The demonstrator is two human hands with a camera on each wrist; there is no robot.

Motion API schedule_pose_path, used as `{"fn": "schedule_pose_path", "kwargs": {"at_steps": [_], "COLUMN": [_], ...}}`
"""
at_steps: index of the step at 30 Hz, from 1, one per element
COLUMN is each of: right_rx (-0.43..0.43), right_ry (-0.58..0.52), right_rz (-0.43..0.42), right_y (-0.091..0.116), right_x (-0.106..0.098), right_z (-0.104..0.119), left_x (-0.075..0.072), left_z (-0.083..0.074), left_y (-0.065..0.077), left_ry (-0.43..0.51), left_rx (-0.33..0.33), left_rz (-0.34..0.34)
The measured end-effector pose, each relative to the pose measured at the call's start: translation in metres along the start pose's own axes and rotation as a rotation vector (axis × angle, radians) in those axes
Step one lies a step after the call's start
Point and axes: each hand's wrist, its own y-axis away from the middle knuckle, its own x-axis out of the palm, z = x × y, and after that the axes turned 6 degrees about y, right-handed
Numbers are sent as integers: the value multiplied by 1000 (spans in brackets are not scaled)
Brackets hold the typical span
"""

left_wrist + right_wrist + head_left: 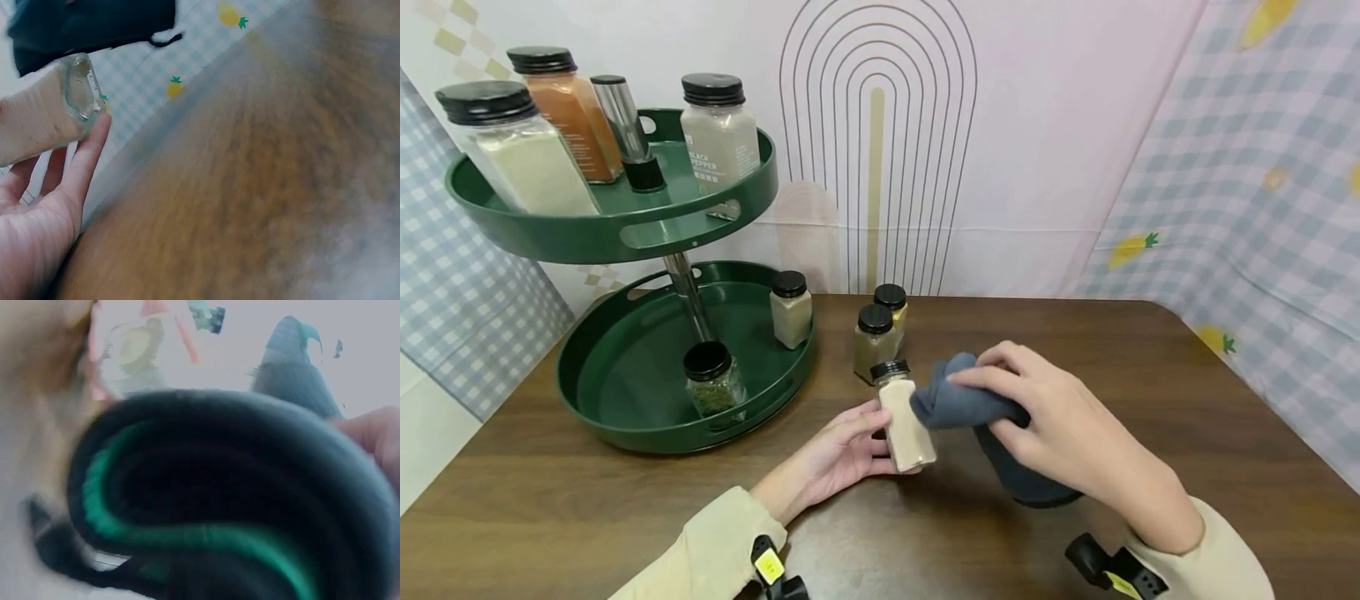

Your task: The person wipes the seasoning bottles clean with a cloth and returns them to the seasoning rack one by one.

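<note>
My left hand (853, 450) holds a glass spice jar (906, 421) with a black lid and pale powder inside, tilted, over the table. In the left wrist view the fingers lie along the jar (37, 119) near its clear base. My right hand (1045, 412) pinches a dark grey-blue cloth (966, 400) just right of the jar, its folded end right at the jar's side. The rest of the cloth hangs down below the hand. Up close in the right wrist view, the cloth (250, 412) shows a green edge and hides most of the hand.
Two small black-lidded jars (874, 333) stand behind the held one on the brown table (1150, 375). At left is a green two-tier stand (681, 442); its lower tray carries two small jars (792, 310), its upper tray larger jars (722, 142) and a silver-black cylinder (625, 125).
</note>
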Motion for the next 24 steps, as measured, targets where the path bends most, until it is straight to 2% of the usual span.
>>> {"fn": "schedule_pose_path", "kwargs": {"at_steps": [3,7,10,14,21,24], "right_rx": [60,77,67,38,-5,-28], "right_ry": [26,46,54,56,-5,-60], "right_rz": [-63,-8,21,39,196,240], "right_y": [-3,-5,-4,-3,-2,0], "right_x": [13,33,40,38,31,28], "right_z": [2,11,15,16,15,14], "left_x": [-1,-2,-2,-3,-2,-1], "left_z": [1,3,3,2,1,1], "left_y": [0,1,1,2,3,2], "left_ry": [-40,-66,-65,-64,36,47], "left_rx": [-1,-3,-8,-16,13,19], "left_rz": [27,52,55,39,-41,-69]}}
